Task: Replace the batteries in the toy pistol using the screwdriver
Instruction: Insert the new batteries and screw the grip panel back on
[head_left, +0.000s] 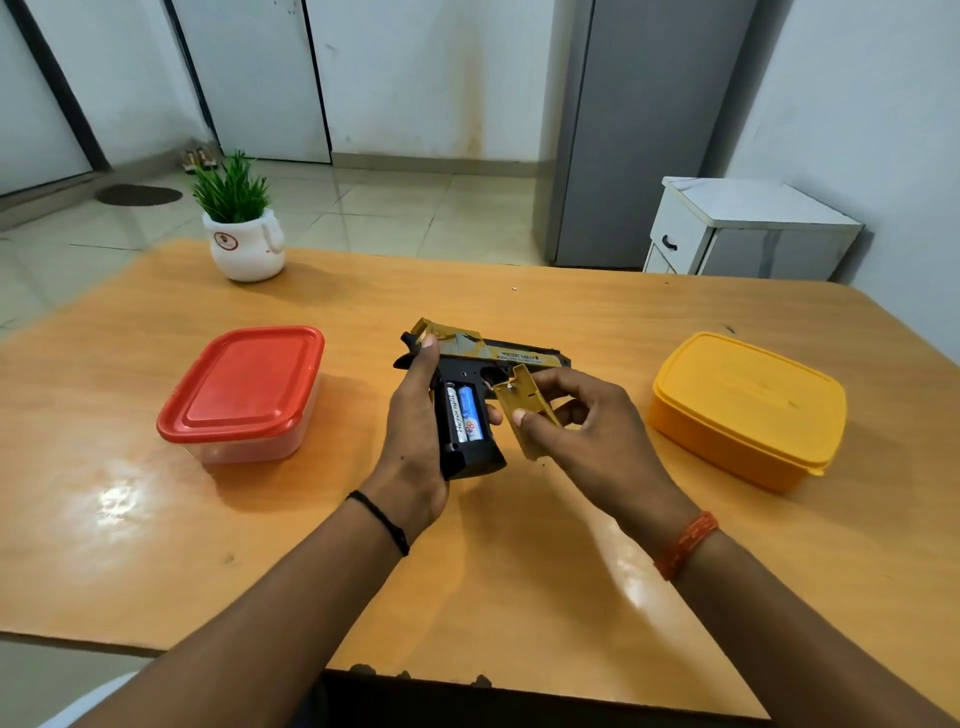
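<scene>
On table (519, 597), one toy pistol (498, 354), two batteries (462, 413), two boxes (241, 392).

An orange wooden bench (311, 519) is seen under glare at its left. A clear container with a red lid (241, 392) is set on its left side; a yellow lidded container (748, 410) is set on its right side, well apart. A green plant in a white pot (243, 228) is placed at the far left edge. Beyond, a tiled floor (389, 208), a white cabinet (748, 228), a grey panel (639, 130) and a dark mat (139, 195) are noted.
</scene>
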